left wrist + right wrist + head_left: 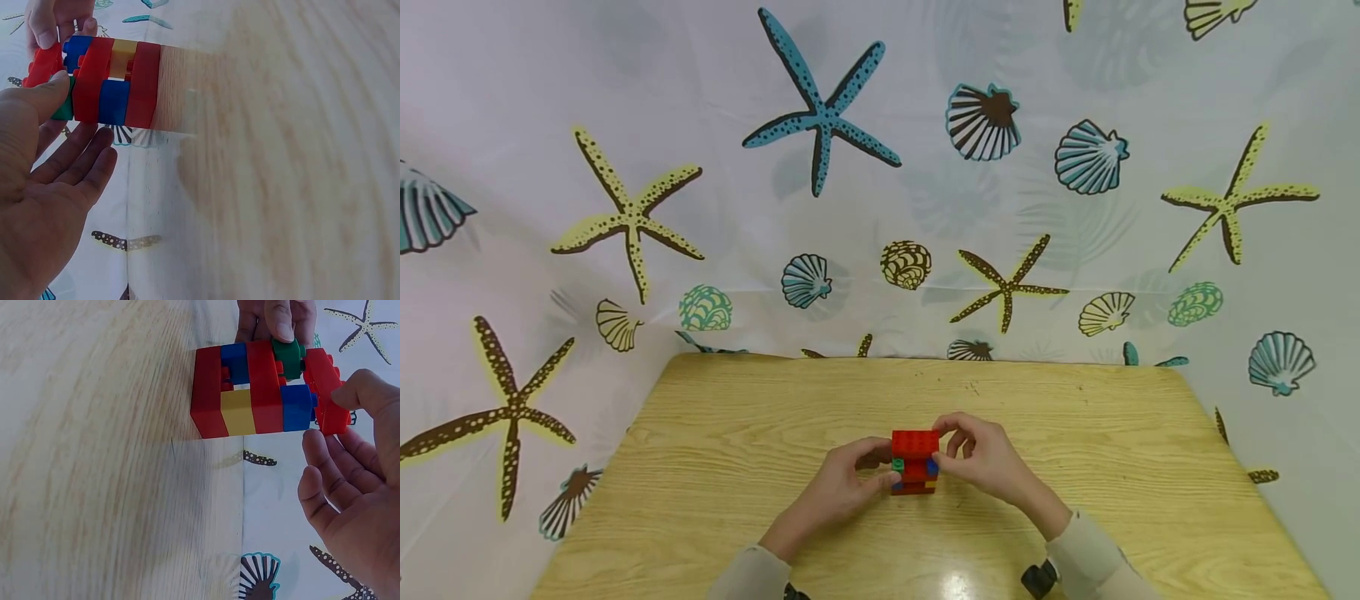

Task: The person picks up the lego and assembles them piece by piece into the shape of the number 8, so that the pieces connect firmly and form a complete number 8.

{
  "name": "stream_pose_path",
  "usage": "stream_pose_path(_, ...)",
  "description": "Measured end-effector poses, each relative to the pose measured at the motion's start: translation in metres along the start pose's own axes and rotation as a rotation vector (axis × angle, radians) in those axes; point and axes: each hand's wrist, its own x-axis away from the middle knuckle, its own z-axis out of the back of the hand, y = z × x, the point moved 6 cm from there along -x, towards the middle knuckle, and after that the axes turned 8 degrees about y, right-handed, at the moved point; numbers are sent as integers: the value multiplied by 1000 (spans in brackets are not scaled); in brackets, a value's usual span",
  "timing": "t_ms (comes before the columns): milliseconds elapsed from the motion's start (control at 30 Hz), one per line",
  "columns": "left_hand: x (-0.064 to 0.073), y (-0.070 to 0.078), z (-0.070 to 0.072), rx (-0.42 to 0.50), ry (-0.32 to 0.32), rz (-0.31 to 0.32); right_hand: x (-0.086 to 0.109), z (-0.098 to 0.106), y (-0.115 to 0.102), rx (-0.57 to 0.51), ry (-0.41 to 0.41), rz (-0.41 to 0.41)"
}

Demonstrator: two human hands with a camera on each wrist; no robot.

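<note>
A stack of toy building bricks stands upright on the table. Its red bottom brick [144, 87] carries a yellow brick [239, 414] and a blue brick [114, 103] with a gap between. Over these lies a red middle brick [267, 394], bearing a green brick [287, 362] and another blue brick [297, 409]. My right hand [981, 454] pinches the red top brick [326, 394] between thumb and fingers; it sits slightly tilted, with studs showing beneath it. At the stack's left side, my left hand [842, 483] holds the green brick, thumb in front; its fingertips are partly hidden.
The wooden table [737, 417] extends around the stack on every side. Behind it and at both sides hangs a white cloth [715, 125] printed with starfish and shells.
</note>
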Motion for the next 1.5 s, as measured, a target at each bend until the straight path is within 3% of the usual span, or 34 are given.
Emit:
stream_pose_path(600, -5, 1, -1, 17, 14, -2, 2, 0, 4, -16, -63, 30)
stream_pose_path(1067, -4, 2, 1, -38, 34, -45, 2, -1, 0, 14, -58, 62)
stream_pose_path(1500, -7, 9, 3, -13, 101, -39, 1, -3, 1, -3, -54, 56)
